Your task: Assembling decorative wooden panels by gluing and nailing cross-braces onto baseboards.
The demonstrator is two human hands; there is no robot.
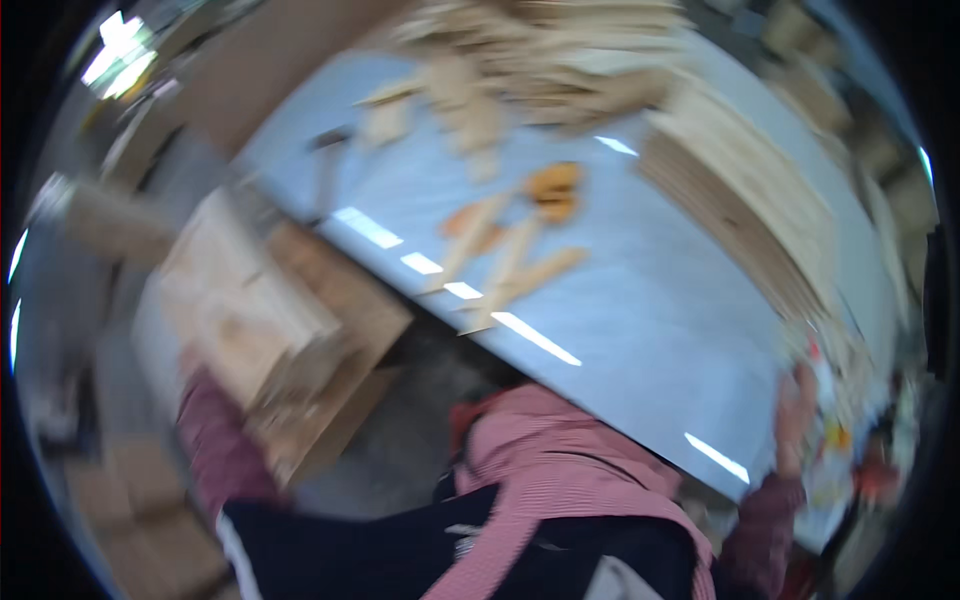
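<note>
Boards (235,290) at left hand (190,360), hammer (327,165), stacked planks (740,190)

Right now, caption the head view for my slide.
Blurred moment: left hand beside a pale wooden stack, right hand at the pale blue table.

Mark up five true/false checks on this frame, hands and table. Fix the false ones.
1. The right hand is near the right-hand end of the table. True.
2. The left hand is at the middle of the table. False: it is off to the left, by the pale wooden block; blur hides its exact hold.
3. A hammer-shaped tool lies near the table's left edge. True.
4. The tabletop is dark brown and dull. False: it is pale blue and shows bright reflections.
5. A long stack of boards lies on the table's right side. True.
</note>
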